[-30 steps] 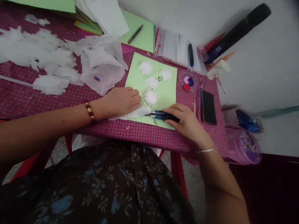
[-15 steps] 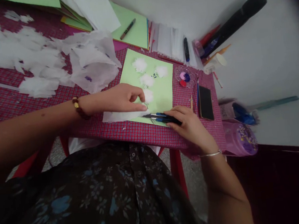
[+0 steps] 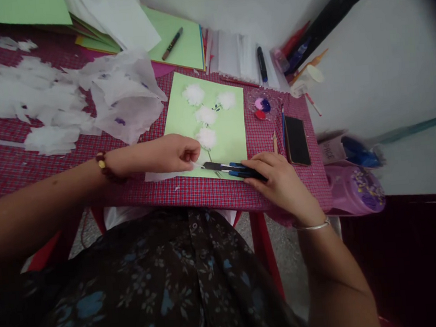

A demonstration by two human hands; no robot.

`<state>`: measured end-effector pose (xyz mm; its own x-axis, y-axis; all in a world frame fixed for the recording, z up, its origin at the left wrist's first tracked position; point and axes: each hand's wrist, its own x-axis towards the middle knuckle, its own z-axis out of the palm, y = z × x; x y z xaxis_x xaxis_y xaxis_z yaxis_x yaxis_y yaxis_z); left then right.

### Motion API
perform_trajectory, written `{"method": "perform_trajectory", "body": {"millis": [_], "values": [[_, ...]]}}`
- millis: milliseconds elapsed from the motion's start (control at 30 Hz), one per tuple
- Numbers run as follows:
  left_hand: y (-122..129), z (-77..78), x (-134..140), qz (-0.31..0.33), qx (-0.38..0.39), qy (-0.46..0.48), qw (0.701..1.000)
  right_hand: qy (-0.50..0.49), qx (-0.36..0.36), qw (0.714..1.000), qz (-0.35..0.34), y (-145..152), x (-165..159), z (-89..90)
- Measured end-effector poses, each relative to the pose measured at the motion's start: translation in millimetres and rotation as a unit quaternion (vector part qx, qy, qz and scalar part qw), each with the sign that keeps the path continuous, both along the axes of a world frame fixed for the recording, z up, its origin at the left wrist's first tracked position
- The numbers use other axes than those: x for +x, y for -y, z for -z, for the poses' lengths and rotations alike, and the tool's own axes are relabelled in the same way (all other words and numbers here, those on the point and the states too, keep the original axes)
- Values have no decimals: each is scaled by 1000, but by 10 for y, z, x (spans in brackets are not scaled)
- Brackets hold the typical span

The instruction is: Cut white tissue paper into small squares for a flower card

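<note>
Green card (image 3: 230, 132) edge — right hand (image 3: 280, 181) grips scissors (image 3: 228, 168).

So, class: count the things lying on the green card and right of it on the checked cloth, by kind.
White tissue puffs on the card: 4
Brushes held in the right hand: 2
Paint palette: 1
Black phone: 1
Total: 8

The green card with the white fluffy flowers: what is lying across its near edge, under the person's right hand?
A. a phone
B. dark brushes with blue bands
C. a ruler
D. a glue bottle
B: the right hand rests on a bundle of dark brushes lying across the green card's near edge; the phone lies apart on the cloth.
</note>
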<state>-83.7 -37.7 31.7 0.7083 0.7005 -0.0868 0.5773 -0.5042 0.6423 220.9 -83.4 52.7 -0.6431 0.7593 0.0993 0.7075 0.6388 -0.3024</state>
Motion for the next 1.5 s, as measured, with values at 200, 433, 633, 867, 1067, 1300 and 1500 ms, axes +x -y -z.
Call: {"method": "perform_trajectory", "body": {"millis": [200,433,633,867,1067,1300,1500], "values": [[140,66,-36,1,81,64,995,-25,-3,1000,18,-39,9,31],[264,164,-37,14,198,16,980,-24,2,999,31,-41,-26,-47],[292,197,-35,-5,224,-13,975,12,31,999,34,-98,-44,-69],[270,207,-48,-68,172,-16,983,33,22,999,32,-74,12,-30],[258,175,-22,-68,163,-31,984,18,16,1000,13,-62,-42,-24],[174,166,-38,-42,128,-2,991,-3,7,1000,-13,-60,-109,-38],[281,147,-112,-13,137,10,990,-12,22,999,21,-119,-81,-24]]}}
